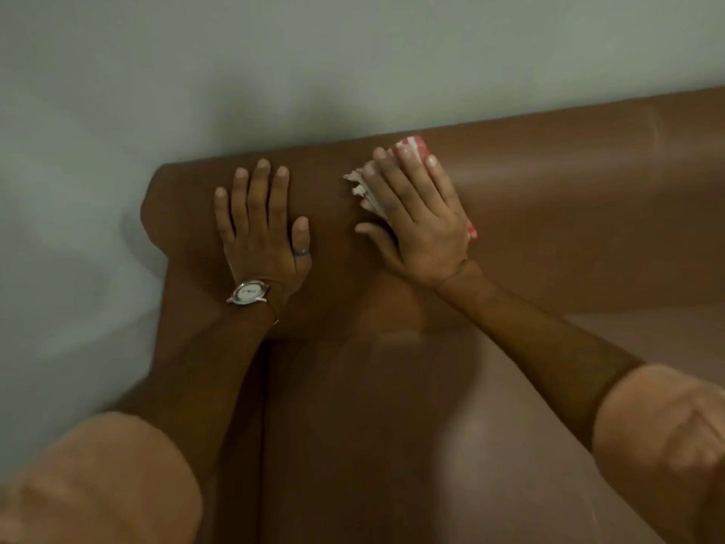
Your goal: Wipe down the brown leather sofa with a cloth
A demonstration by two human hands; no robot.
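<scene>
The brown leather sofa (pixel 549 198) fills the lower and right part of the view, its backrest top running along the wall. My right hand (pixel 416 217) lies flat on a red-and-white checked cloth (pixel 412 145), pressing it onto the top of the backrest. Only the cloth's edges show past the fingers and beside the palm. My left hand (pixel 261 225) rests flat on the backrest near its left end, fingers spread, holding nothing. A wristwatch (pixel 249 293) sits on the left wrist and a dark ring on the thumb.
A pale grey-green wall (pixel 274 64) stands directly behind the sofa. The sofa's left end (pixel 157 206) rounds off close to the wall. The seat cushion (pixel 372 445) lies below the hands. Peach-coloured sleeves show at both lower corners.
</scene>
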